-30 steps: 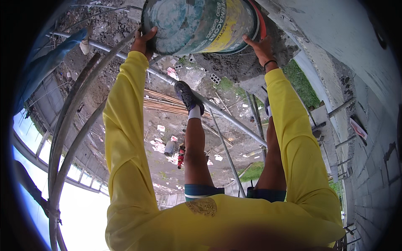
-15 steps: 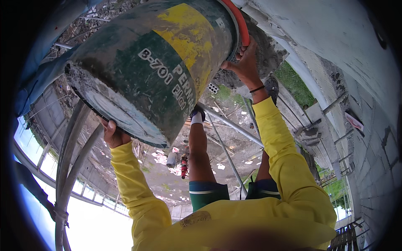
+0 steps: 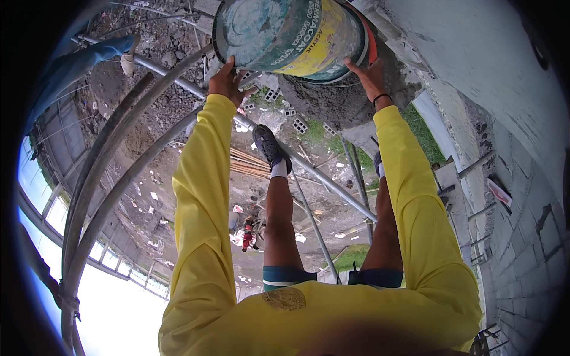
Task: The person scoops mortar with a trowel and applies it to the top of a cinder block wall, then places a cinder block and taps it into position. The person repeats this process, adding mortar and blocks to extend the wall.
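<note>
A green bucket (image 3: 285, 35) with a yellow band, its sides smeared with dried cement, lies tipped over at the top of the view. Its base faces left and its red-edged rim (image 3: 369, 35) faces right. My left hand (image 3: 228, 84) is at the edge of the base, fingertips against it and the other fingers spread. At the rim end, my right hand (image 3: 369, 76) grips the bucket with the thumb on its side; its other fingers are partly hidden. Wet grey mortar (image 3: 350, 101) lies just under the bucket's rim end. The bucket's inside is hidden.
Metal scaffold pipes (image 3: 332, 184) cross below my legs, and bent pipes (image 3: 113, 154) rise at left. A block wall (image 3: 516, 249) stands close on the right. Another person's jeans-clad leg (image 3: 89, 62) shows at upper left. Far below are hollow blocks (image 3: 300, 125) and a person in red (image 3: 247, 237).
The bucket has moved away from me, toward the top of the view, and turned. Both arms now reach out farther. The mortar beneath shows more fully.
</note>
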Demonstrator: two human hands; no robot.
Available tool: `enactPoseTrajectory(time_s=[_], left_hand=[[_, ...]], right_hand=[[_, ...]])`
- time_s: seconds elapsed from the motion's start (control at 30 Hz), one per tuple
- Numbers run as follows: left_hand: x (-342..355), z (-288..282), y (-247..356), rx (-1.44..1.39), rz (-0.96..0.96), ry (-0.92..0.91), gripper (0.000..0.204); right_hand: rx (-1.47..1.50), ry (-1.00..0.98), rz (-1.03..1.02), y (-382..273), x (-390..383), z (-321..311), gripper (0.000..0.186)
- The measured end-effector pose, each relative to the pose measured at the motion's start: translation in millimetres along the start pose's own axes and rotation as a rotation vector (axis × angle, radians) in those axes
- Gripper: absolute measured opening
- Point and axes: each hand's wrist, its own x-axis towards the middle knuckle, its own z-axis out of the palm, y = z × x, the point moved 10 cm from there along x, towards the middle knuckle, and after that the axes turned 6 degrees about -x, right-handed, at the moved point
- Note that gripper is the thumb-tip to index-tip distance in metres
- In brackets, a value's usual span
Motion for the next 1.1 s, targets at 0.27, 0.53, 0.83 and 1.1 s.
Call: enactPoseTrajectory(time_s=[0.27, 0.53, 0.83, 1.1], left_hand=[[-32, -54, 77, -0.293, 0.096, 0.031, 0.061], [-98, -131, 64, -0.218, 0.074, 0.129, 0.061], [-288, -361, -100, -0.376, -0.098, 0.589, 0.042], [-354, -439, 31, -0.272, 0.328, 0.717, 0.076]], right_hand=[[0.507, -0.025, -0.300, -152, -77, 4, 0.066], [0.979, -0.417, -0.303, -426, -78, 86, 0.036], [0.268, -0.305, -0.513, -438, -61, 166, 0.026], [0.121, -0.139, -0.886, -479, -117, 177, 0.007]])
